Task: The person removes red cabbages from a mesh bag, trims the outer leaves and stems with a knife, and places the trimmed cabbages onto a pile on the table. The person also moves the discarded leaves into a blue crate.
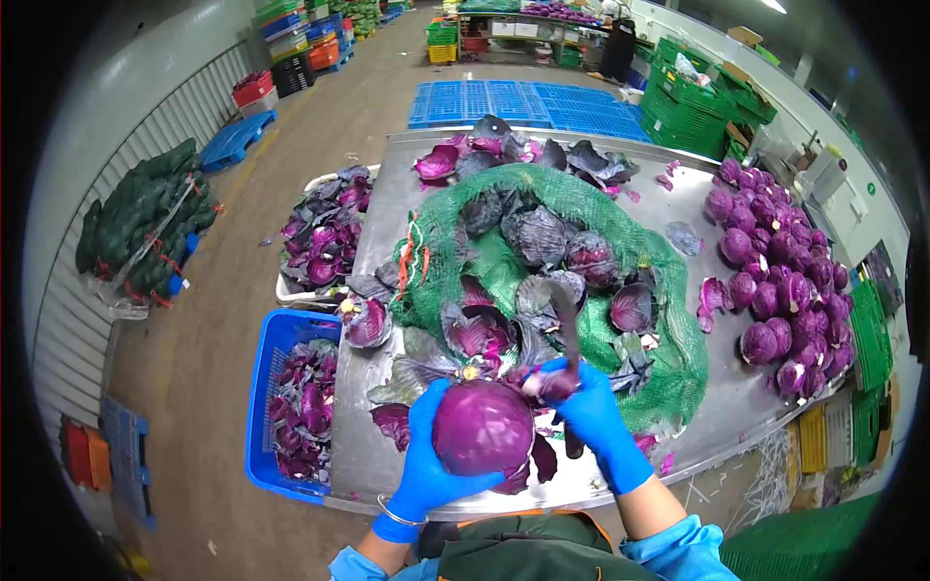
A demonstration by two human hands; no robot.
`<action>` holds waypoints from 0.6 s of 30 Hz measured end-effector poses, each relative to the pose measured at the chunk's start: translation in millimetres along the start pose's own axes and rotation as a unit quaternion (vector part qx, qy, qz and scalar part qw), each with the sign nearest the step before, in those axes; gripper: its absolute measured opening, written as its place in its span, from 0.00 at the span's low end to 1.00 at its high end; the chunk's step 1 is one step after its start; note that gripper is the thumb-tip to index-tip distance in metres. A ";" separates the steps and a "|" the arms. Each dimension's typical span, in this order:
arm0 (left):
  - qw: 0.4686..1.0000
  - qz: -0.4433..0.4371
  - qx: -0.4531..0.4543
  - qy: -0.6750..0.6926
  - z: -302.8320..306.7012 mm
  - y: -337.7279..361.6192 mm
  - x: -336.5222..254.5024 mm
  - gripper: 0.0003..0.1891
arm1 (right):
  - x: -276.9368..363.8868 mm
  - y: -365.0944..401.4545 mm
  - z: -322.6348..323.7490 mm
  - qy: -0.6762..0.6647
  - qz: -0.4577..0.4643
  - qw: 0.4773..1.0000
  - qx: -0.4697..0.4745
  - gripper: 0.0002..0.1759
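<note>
My left hand [426,476], in a blue glove, is wrapped round a peeled red cabbage [482,428] near the table's front edge. In a matching glove, my right hand [596,421] grips a knife [567,329], its blade pointing up and away from me. A purple piece of leaf [552,386] shows at the right hand's fingers, beside the cabbage. Just beyond both hands lies an opened green mesh bag [678,373] with several unpeeled cabbages [535,237] on it. Loose dark outer leaves [412,373] surround the held cabbage.
Peeled cabbages [775,290] are piled along the right of the metal table [373,228]. At its left stand a blue crate [260,407] and a white crate [283,287] of trimmed leaves. Blue pallets [523,102] and green crates [683,107] lie beyond the far edge.
</note>
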State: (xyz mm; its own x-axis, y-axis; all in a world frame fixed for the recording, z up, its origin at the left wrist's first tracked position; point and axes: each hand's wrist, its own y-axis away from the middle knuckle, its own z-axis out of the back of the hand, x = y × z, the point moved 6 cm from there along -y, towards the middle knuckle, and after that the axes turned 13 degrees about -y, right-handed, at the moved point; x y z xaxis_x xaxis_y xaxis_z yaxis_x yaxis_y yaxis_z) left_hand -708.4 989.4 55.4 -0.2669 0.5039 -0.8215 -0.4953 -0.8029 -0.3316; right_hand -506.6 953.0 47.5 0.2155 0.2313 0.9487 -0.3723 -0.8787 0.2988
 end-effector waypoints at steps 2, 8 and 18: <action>0.965 0.127 -0.033 0.227 -2.7 9.8 15.3 0.62 | -5.6 -4.7 12.4 -0.019 0.025 0.999 -0.024 0.16; 0.926 0.190 -0.117 0.304 -11.1 13.8 22.6 0.57 | 5.1 27.1 -15.6 0.069 0.261 0.963 0.015 0.46; 0.949 0.163 -0.203 0.179 2.3 18.2 18.0 0.54 | 13.6 41.3 -28.5 0.113 0.295 0.949 -0.018 0.41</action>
State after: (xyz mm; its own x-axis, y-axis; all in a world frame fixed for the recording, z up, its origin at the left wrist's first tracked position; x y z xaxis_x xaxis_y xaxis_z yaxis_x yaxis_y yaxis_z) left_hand -724.1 984.6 35.6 -0.0163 0.1261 -0.9919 -0.0556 -0.9906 -0.1251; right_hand -544.8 931.8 75.7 -0.2378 -0.2099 0.9484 -0.3998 -0.8687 -0.2925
